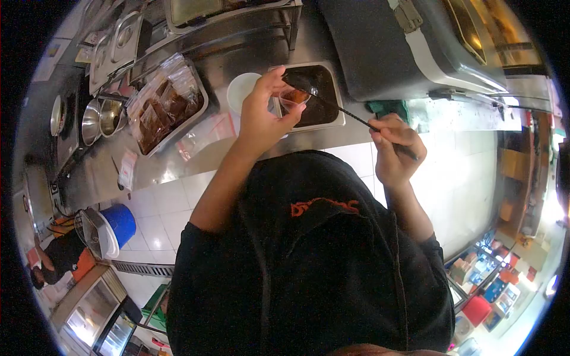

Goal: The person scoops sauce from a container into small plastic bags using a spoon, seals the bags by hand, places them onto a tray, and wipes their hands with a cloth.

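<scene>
My left hand (261, 113) is closed on the edge of a small clear plastic bag (290, 102), which has reddish-brown sauce inside. In my right hand (396, 148) is the dark handle of a long spoon (347, 111); its head reaches the bag's mouth and is partly hidden. Both hands are over or beside a rectangular steel pan (341, 98) of dark brown sauce (323, 110). A round white bowl (236, 89) stands just behind my left hand. Flat clear bags with red strips (208, 135) lie on the counter to the left.
A steel tray (205, 107) holds several filled bags of brown sauce (169, 104). Behind the pan stands a large grey insulated box (380, 53), with a green cloth (389, 108) near it. Steel bowls (110, 115) sit far left. A blue bucket (122, 224) is on the floor.
</scene>
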Available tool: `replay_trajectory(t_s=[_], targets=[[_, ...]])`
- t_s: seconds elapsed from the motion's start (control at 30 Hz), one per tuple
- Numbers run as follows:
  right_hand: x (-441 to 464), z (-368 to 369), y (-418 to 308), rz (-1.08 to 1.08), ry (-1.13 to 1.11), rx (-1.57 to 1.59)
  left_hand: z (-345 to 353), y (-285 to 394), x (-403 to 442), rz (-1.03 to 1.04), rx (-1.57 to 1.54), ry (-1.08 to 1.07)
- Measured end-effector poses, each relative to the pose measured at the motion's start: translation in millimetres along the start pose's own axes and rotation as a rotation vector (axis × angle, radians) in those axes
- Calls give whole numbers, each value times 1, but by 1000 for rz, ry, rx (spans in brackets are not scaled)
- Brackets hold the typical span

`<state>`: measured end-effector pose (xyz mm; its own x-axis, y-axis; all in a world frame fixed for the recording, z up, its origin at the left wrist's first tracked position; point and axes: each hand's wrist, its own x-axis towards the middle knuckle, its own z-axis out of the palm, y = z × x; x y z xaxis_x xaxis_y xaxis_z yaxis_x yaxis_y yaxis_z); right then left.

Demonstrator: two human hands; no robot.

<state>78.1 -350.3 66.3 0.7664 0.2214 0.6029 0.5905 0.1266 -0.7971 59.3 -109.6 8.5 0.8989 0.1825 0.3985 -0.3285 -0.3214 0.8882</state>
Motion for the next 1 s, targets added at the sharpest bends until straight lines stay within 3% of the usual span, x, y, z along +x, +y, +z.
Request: replay_trajectory(t_s=[0.33, 0.43, 1.0], targets=[[19, 1, -17, -197, -154, -194, -4, 9, 2, -96, -56, -5], [22, 1, -18, -212, -172, -214, -3, 11, 5, -26, -9, 24], [21, 4, -3, -129, -157, -145, -10, 6, 4, -16, 11, 58]])
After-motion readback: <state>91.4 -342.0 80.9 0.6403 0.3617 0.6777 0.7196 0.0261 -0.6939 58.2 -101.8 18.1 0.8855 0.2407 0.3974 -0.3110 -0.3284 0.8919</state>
